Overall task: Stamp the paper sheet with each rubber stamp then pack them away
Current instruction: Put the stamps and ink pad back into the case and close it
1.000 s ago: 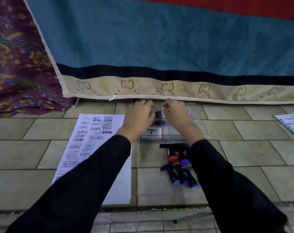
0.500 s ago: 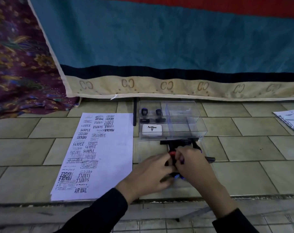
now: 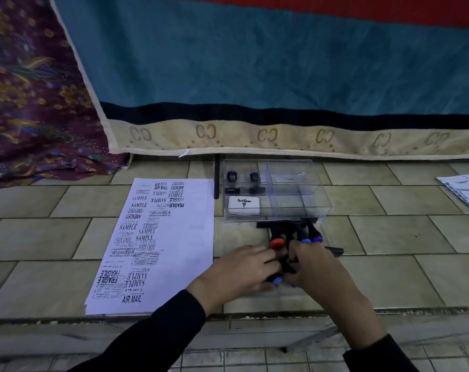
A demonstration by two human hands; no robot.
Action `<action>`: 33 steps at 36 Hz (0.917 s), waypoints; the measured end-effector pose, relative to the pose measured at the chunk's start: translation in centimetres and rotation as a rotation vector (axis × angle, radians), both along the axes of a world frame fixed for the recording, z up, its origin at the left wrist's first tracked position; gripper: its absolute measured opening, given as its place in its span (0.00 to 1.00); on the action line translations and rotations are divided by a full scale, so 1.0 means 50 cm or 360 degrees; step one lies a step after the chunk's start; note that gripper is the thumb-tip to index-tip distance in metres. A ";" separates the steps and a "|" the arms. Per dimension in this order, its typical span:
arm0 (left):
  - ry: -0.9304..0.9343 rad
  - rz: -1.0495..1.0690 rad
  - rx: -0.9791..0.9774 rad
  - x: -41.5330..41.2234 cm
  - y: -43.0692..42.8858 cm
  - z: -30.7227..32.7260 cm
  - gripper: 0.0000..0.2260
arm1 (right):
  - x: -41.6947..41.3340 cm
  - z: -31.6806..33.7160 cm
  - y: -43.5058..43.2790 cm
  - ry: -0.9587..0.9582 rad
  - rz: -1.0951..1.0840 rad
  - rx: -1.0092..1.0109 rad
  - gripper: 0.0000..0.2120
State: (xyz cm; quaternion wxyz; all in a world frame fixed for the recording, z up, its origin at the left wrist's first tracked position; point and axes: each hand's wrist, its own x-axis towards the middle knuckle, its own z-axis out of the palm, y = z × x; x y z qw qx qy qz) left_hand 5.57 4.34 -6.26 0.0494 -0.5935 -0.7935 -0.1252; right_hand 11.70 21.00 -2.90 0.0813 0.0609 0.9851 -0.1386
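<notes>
Both hands are down in the heap of loose rubber stamps (image 3: 295, 232), just on the near side of the clear compartment box (image 3: 316, 202). The right hand (image 3: 319, 269) curls its fingers round a black handle. The left hand (image 3: 238, 269) reaches in beside it, and I cannot tell its hold. The stamps' long axes run toward the box, dead ahead of the grip. Two stamps (image 3: 242, 181) stand in its far-left compartment, and the stamped paper sheet (image 3: 152, 245) lies to the left of the box.

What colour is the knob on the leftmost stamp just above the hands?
The knob is red-orange, clearest in the head view; neighbouring knobs look blue-purple.
</notes>
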 end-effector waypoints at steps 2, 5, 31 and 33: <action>0.0055 -0.0013 0.0035 0.002 -0.007 0.002 0.11 | 0.002 0.003 0.000 0.0000 0.0011 -0.0002 0.15; 0.0077 -0.0006 0.0152 0.001 -0.019 0.007 0.09 | 0.005 0.005 -0.002 -0.0007 0.0020 0.0006 0.15; -0.1106 0.1089 0.1182 -0.286 0.008 0.145 0.05 | -0.202 0.120 0.044 0.0801 -0.0167 -0.0269 0.08; -0.1121 0.1111 0.1117 -0.311 0.027 0.138 0.05 | -0.250 0.111 0.039 0.0862 -0.0216 -0.0276 0.10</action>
